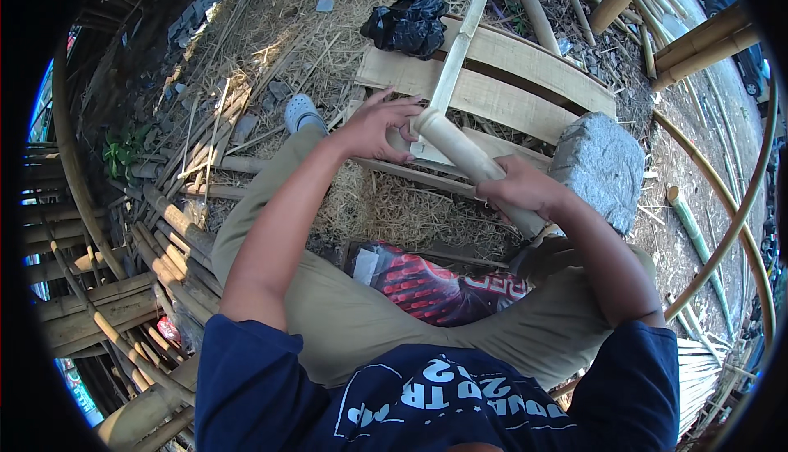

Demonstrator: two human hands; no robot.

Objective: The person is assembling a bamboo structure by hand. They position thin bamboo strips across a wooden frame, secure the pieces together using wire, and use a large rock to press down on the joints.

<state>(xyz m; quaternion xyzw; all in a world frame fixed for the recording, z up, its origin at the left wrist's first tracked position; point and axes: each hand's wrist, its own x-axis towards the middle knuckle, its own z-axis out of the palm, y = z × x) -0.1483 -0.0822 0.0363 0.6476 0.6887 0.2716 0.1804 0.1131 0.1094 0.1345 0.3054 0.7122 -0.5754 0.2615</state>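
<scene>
Right hand point(519, 187) grips bamboo pole point(468, 156); lower end hidden, maybe tucked behind knee.

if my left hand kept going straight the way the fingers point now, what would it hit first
Most likely the bamboo pole itself: the left hand points rightward with its fingertips already at the pole's upper end, where a thin split strip rises. Beyond that lie flat wooden planks, though depth is hard to judge.

a grey rough stone block point(599, 169) stands just right of the right hand point(519, 189); pale split bamboo planks point(509, 82) and a crumpled black plastic bag point(408, 18) crowd ahead; bare straw-covered ground point(394, 210) lies open below the left hand point(377, 128).
</scene>
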